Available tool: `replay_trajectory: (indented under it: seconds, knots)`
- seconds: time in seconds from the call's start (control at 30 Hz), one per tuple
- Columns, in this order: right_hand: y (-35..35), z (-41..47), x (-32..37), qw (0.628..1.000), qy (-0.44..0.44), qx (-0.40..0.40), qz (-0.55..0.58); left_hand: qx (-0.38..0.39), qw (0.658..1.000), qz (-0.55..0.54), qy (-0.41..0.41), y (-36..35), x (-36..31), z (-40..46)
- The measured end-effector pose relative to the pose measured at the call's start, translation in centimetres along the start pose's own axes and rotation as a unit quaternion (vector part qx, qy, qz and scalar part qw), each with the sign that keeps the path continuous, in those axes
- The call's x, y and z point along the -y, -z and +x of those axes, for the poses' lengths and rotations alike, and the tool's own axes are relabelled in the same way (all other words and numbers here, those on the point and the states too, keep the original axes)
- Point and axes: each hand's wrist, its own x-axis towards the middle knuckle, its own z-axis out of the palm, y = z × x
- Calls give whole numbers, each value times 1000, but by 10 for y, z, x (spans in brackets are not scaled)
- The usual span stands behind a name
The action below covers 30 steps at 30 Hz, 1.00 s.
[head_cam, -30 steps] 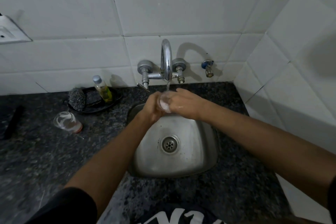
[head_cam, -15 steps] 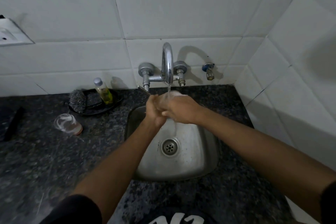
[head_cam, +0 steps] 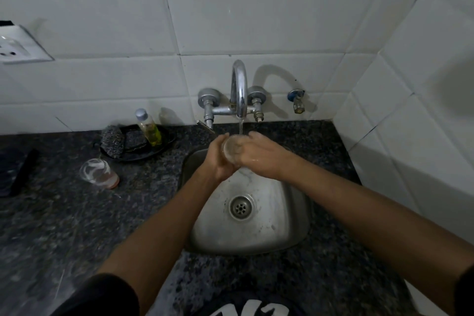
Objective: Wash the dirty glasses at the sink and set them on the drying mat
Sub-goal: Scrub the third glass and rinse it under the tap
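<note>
A clear drinking glass (head_cam: pixel 233 148) is held over the steel sink (head_cam: pixel 282 213), its mouth turned toward me, under water running from the chrome tap (head_cam: pixel 239 90). My left hand (head_cam: pixel 218 159) wraps its left side and my right hand (head_cam: pixel 259 155) its right side; both are wet. A second glass (head_cam: pixel 98 172), smeared white inside with reddish residue at its base, lies on its side on the dark granite counter (head_cam: pixel 77 226), left of the sink. A dark mat (head_cam: pixel 15 169) shows at the far left edge.
A black dish (head_cam: pixel 138 147) behind the lying glass holds a steel scourer (head_cam: pixel 111 140), a dark sponge and a small bottle of yellow liquid (head_cam: pixel 148 127). White tiled walls close the back and right. A spare valve (head_cam: pixel 297 101) and a wall socket (head_cam: pixel 15 46) are mounted on the tiles.
The white foam that covered the glass a second ago has rinsed away, and the glass now shows clear between my hands. Both hands stayed under the tap.
</note>
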Motion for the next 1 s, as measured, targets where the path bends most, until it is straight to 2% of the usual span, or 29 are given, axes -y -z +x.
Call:
replay_trajectory:
  seconds: [0.07, 0.13, 0.23, 0.33, 0.43, 0.5, 0.6, 0.7, 0.9, 1.0]
  knots:
    - [-2, -2, 4, 998, -30, 40, 23, 16, 1000, 1, 5, -3, 2, -2]
    - [-4, -1, 8, 986, -96, 52, 125, -2, 1000, -17, -7, -1, 9, -2]
    - [-4, -2, 17, 946, -166, -26, 277, -26, 997, -40, -60, 4, 11, -6]
    - [-8, -8, 26, 939, -222, -138, 222, -44, 994, -45, -87, 5, 9, -10]
    - [-13, -14, 38, 909, -277, -225, 213, -78, 988, -18, -134, 4, 7, -15]
    - [-17, -14, 40, 903, -301, -212, 220, -85, 985, 8, -150, 3, 7, -20]
    - [-22, -11, 39, 912, -322, -104, 232, -108, 981, 54, -151, 4, 6, -23]
    - [-29, -7, 36, 894, -353, -39, 273, -109, 979, 96, -143, 7, 7, -25]
    - [-43, 1, 35, 860, -383, -25, 337, -55, 980, 117, -153, 2, 0, -31]
    - [-45, 2, 34, 817, -408, -69, 402, -122, 978, 111, -129, 5, -7, -22]
